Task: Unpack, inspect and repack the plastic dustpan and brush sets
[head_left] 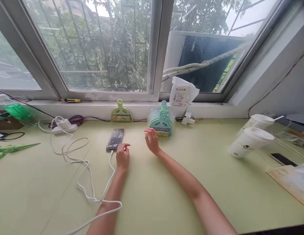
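Note:
My left hand (122,157) is above the table, its fingers loosely bent and apart with nothing between them. Just beyond it lies a phone (114,140), its screen partly blurred, with a white charging cable (112,163) plugged into its near end. That cable loops over my left forearm. My right hand (152,141) is raised with fingers spread and empty, in front of a stack of small teal dustpan-and-brush sets (162,122) in clear plastic. Whether the fingertips touch the stack I cannot tell. A single yellow-green dustpan and brush (121,114) leans against the wall below the window.
A power strip (65,129) and green scissors (16,148) lie to the left, by a green bottle (18,112). White lidded cups (251,143) and another phone (283,160) are on the right. On the sill rest a screwdriver (72,100) and a white packet (182,93).

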A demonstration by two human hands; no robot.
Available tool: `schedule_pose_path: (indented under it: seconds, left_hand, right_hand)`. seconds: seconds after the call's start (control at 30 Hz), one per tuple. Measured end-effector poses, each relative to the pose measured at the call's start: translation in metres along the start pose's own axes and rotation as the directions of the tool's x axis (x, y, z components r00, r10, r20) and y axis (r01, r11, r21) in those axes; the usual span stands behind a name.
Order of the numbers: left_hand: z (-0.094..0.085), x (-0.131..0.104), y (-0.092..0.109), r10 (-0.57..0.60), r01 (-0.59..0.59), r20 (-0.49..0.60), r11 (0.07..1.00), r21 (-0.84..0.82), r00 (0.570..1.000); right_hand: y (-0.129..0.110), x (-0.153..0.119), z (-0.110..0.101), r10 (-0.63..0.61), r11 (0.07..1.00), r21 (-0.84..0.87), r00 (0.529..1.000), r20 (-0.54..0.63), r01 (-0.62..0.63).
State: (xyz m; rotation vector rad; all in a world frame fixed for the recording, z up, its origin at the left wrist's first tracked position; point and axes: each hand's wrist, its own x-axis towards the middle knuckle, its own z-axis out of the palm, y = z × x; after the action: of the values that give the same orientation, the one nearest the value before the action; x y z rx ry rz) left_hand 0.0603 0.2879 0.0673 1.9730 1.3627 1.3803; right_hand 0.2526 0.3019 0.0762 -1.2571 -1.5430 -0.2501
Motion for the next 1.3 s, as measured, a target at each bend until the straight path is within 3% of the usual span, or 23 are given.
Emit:
schedule_pose_path:
  seconds: [0.07, 0.13, 0.2, 0.27, 0.33, 0.4, 0.6, 0.8, 0.93, 1.03, 1.17, 1.3]
  left_hand:
    - [0.002, 0.001, -0.003, 0.010, -0.010, 0.000, 1.000, 0.007, 1.000]
    - [0.005, 0.002, -0.006, 0.013, -0.013, 0.009, 1.000, 0.022, 1.000]
    - [0.007, 0.002, -0.006, 0.010, -0.011, 0.034, 0.999, 0.031, 0.999]
    - [0.007, 0.001, -0.005, 0.014, -0.016, 0.061, 0.999, 0.036, 0.998]
    - [0.006, -0.001, -0.004, 0.019, -0.022, 0.080, 0.999, 0.045, 0.997]
    - [0.004, -0.003, -0.003, 0.017, -0.022, 0.087, 0.998, 0.057, 0.996]
    - [0.000, -0.005, -0.002, 0.013, -0.020, 0.100, 0.997, 0.072, 0.995]
    - [-0.001, -0.007, 0.000, 0.005, -0.015, 0.131, 0.997, 0.071, 0.991]
    - [-0.004, -0.010, 0.002, 0.002, -0.014, 0.163, 0.997, 0.077, 0.987]
    - [-0.005, -0.011, 0.004, 0.000, -0.012, 0.164, 0.998, 0.069, 0.986]
    - [-0.005, -0.011, 0.003, 0.002, -0.013, 0.163, 0.998, 0.067, 0.987]
    - [-0.005, -0.010, 0.001, 0.001, -0.011, 0.165, 0.998, 0.063, 0.986]
  right_hand:
    - [0.030, -0.017, -0.050, 0.130, 0.982, -0.120, 0.985, -0.112, -0.143]
    - [0.063, -0.026, -0.088, 0.288, 0.920, -0.195, 0.925, -0.247, -0.338]
    - [0.090, -0.030, -0.112, 0.418, 0.846, -0.219, 0.860, -0.291, -0.486]
    - [0.106, -0.028, -0.122, 0.520, 0.794, -0.216, 0.819, -0.242, -0.568]
    - [0.111, -0.024, -0.123, 0.602, 0.748, -0.197, 0.773, -0.200, -0.634]
    - [0.107, -0.020, -0.120, 0.621, 0.732, -0.209, 0.761, -0.188, -0.649]
    - [0.094, -0.017, -0.113, 0.528, 0.768, -0.271, 0.813, -0.244, -0.580]
    - [0.095, -0.016, -0.105, 0.515, 0.828, -0.176, 0.846, -0.139, -0.533]
    - [0.099, -0.008, -0.100, 0.545, 0.804, -0.159, 0.817, -0.190, -0.573]
    - [0.099, -0.003, -0.097, 0.568, 0.773, -0.238, 0.809, -0.153, -0.588]
    - [0.093, -0.001, -0.092, 0.607, 0.706, -0.334, 0.777, -0.168, -0.624]
    - [0.084, 0.000, -0.093, 0.618, 0.696, -0.314, 0.761, -0.198, -0.646]
